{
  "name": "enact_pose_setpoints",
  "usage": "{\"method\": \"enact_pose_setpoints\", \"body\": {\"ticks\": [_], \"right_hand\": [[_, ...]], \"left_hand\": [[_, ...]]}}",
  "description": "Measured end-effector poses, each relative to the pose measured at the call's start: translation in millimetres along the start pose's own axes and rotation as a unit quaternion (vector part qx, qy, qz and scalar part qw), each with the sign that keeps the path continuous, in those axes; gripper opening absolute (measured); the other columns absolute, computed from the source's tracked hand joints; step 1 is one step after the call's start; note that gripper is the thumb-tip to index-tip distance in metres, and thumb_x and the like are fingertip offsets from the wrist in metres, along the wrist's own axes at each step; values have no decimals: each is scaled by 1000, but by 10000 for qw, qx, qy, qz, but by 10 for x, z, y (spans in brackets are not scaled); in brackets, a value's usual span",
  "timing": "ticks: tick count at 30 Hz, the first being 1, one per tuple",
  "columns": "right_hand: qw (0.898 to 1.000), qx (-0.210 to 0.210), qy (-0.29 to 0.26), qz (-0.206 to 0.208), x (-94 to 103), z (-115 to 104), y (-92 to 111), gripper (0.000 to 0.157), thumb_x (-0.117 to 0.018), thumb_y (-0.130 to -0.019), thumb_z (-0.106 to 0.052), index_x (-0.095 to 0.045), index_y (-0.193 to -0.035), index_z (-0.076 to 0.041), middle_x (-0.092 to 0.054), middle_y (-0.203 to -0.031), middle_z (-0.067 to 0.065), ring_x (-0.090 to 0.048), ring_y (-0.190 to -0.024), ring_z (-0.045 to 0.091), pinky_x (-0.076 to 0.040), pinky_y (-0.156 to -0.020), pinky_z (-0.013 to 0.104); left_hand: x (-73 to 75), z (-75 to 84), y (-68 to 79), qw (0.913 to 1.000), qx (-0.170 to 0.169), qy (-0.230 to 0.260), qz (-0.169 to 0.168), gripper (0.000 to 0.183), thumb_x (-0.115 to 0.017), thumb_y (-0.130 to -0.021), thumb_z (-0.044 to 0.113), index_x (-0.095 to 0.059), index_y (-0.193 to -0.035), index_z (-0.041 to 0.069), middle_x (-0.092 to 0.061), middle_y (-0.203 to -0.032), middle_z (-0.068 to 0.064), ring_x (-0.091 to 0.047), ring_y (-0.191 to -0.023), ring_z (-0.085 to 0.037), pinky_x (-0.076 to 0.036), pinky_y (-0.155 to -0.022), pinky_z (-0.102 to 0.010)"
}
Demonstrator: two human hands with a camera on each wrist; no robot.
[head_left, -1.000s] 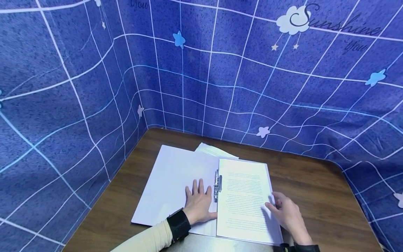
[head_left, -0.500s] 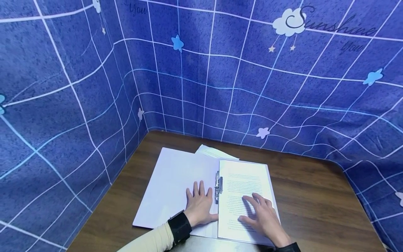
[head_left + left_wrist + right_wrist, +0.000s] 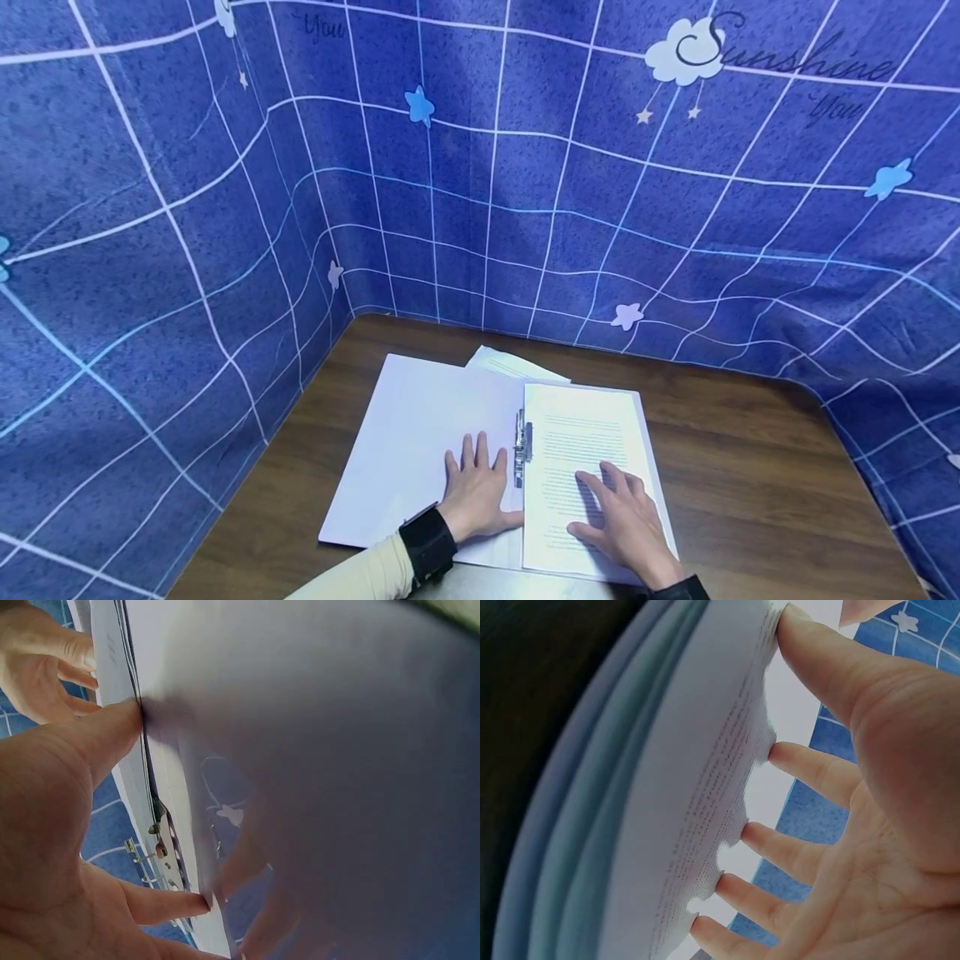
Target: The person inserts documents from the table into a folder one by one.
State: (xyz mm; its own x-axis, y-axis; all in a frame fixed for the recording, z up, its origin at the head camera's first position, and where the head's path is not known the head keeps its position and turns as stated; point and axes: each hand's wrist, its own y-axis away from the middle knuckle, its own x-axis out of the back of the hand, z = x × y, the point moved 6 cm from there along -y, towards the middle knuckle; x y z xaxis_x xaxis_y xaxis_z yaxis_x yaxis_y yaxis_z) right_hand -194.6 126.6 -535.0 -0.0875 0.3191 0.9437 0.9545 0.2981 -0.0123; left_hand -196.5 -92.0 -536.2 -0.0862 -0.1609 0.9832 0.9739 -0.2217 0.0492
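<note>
An open folder [image 3: 401, 433] lies on the table, its pale inner cover to the left and a metal clip [image 3: 519, 450] along the middle. To the right of the clip lies a printed page [image 3: 573, 433]. My left hand [image 3: 476, 496] rests with spread fingers on the inner cover, thumb pointing to the page's left edge. On the lower part of the page sits my right hand [image 3: 626, 525], fingers spread. The right wrist view shows its fingertips touching the paper [image 3: 705, 772]. In the left wrist view the clip [image 3: 169, 851] stands beyond my left thumb.
Behind the folder, partly covered by it, lie other white papers [image 3: 513, 362]. The brown wooden table [image 3: 757, 475] extends to the right. Blue patterned cloth [image 3: 480, 208] hangs along the back and left side.
My right hand has moved left from the page's right edge onto the printed text, with fingers spreading, and now stays there. My left hand has kept its place on the cover.
</note>
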Motion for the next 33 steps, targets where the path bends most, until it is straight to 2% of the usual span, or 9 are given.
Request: {"method": "enact_pose_setpoints", "body": {"ticks": [9, 19, 26, 33], "right_hand": [[10000, 16, 47, 31, -5, 2, 15, 73, -89, -74, -49, -67, -136, -18, -48, -149, 26, -45, -129, 54, -41, -97, 71], [9999, -78, 50, -60, -7, 14, -1, 72, -90, -75, -47, -66, -137, -17, -47, -149, 27, -43, -130, 54, -40, -98, 71], [10000, 17, 53, -32, 14, 38, -14, 73, -89, -75, -49, -66, -137, -18, -48, -149, 26, -44, -129, 53, -42, -96, 70], [10000, 36, 20, 14, -22, 60, -26, 73, -89, -76, -47, -65, -138, -17, -46, -150, 27, -43, -130, 54, -41, -96, 71]], "left_hand": [[17, -110, 59, 9984, -102, 381, -412, 96, -74, -82, 67, -48, -152, 6, -28, -161, -32, -21, -150, -54, -20, -113, -75], [-46, -186, 89, 9972, -263, 604, -341, 99, -74, -82, 66, -45, -155, 7, -24, -165, -28, -16, -153, -49, -12, -117, -73], [-97, -252, 88, 9945, -255, 965, -326, 99, -74, -83, 65, -41, -158, 11, -20, -168, -22, -13, -155, -44, -6, -116, -75], [-99, -261, 74, 9942, -252, 975, -382, 98, -74, -83, 65, -40, -158, 12, -20, -168, -21, -14, -155, -44, -8, -116, -75]]}}
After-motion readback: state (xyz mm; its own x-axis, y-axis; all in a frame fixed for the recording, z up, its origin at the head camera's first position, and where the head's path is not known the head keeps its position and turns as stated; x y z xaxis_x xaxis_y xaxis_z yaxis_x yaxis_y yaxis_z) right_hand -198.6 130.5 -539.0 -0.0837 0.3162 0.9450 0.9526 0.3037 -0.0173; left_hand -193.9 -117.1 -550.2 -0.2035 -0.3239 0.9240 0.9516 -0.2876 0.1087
